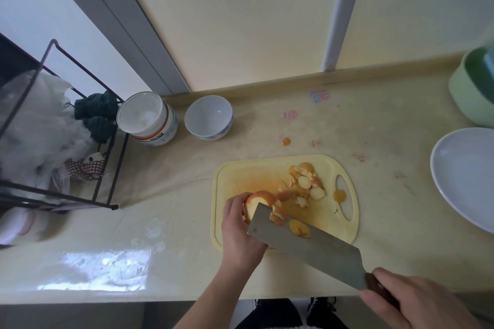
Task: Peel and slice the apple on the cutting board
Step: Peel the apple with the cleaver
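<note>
The apple (260,204) is kept at the near-left of the board (344,232), gripped by the curled left hand (240,227) — prob. so it is pinned against rolling under the cut. The cleaver (307,244) is held by its handle in the closed right hand (398,299), blade angled w/ its front corner by the apple. One slice is stuck on the blade. Cut pieces (304,184) are heaped toward the board's far right — apparently so the cutting spot is kept free. Skin is seen on the apple, so peeling looks incomplete.
</note>
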Demonstrator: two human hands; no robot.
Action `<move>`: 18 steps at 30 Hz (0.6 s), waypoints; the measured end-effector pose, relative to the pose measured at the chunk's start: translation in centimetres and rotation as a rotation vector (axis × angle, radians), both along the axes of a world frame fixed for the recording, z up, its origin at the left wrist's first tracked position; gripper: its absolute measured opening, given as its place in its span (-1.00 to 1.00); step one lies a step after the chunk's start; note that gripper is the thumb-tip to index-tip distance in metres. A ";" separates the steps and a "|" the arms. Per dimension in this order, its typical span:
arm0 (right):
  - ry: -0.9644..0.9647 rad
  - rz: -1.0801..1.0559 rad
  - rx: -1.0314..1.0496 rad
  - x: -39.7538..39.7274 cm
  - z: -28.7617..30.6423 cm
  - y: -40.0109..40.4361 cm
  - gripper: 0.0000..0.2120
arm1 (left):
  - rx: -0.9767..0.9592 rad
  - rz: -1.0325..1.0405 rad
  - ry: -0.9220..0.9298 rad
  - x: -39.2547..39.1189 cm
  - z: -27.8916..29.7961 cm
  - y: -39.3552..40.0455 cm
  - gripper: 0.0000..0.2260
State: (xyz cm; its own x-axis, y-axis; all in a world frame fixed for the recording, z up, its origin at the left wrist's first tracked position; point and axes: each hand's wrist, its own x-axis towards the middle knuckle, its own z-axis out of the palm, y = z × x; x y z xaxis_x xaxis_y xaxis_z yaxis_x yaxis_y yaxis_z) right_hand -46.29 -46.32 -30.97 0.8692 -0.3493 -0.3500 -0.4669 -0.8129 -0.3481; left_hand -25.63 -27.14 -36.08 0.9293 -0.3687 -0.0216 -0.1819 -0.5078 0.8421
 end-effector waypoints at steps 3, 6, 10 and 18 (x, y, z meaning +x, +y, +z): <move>-0.009 0.017 -0.019 -0.3 -0.4 -0.1 -0.32 | 0.015 0.005 0.004 0.0 -0.2 -0.1 -0.47; -0.049 0.008 -0.025 -0.3 -0.4 -0.1 -0.31 | 0.028 0.010 0.023 0.1 -0.2 -0.3 -0.46; -0.017 -0.008 -0.029 0.0 0.0 0.1 -0.25 | 0.044 0.008 0.050 0.1 -0.4 -0.3 -0.45; 0.058 -0.050 0.011 0.7 0.1 0.4 -0.49 | 0.057 0.001 0.041 0.4 -0.4 -0.4 -0.42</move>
